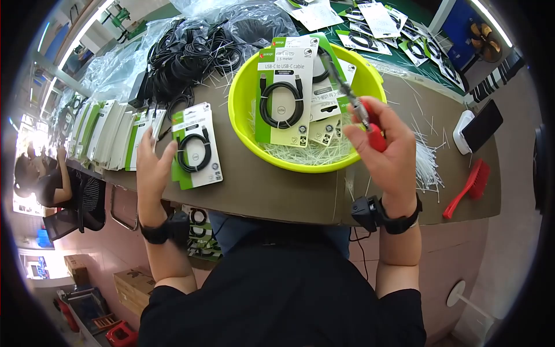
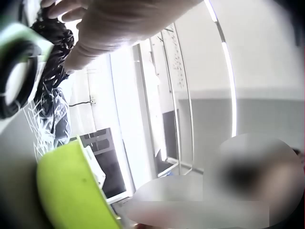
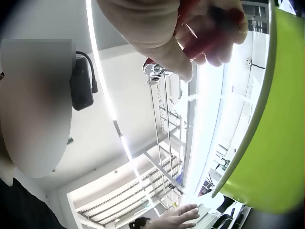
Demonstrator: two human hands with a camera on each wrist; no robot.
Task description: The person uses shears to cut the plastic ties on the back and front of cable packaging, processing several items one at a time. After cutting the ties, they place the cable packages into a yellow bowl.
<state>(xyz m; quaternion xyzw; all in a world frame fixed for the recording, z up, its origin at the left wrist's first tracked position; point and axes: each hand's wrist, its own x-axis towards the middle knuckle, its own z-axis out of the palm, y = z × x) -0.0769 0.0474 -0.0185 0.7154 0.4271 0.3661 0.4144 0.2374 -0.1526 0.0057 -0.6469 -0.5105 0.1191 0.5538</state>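
1. Row of green-and-white cards [image 1: 98,136], far left on the table; read it from head view.
2. Left hand [image 1: 153,165]: my fingers loosely extended, by the row's end; left wrist view cuts part of them off.
3. Loose pack [image 1: 199,153] lies on the table just right of that hand: white card, green left edge, tied black coil, pale round centre label.
4. Tub [image 1: 312,168], yellow-green: head view shows tub packs [image 1: 281,130], front one reading "USB-C to USB-C cable", over thin white strips; wrist views give its outer wall.
5. Right hand [image 1: 393,156]: my fingers curled round a red-handled tool [image 1: 377,139]; right wrist view shows the grip from beneath, head view its dark metal end over the tub.
6. Red brush [image 1: 471,186], far right, head view only.
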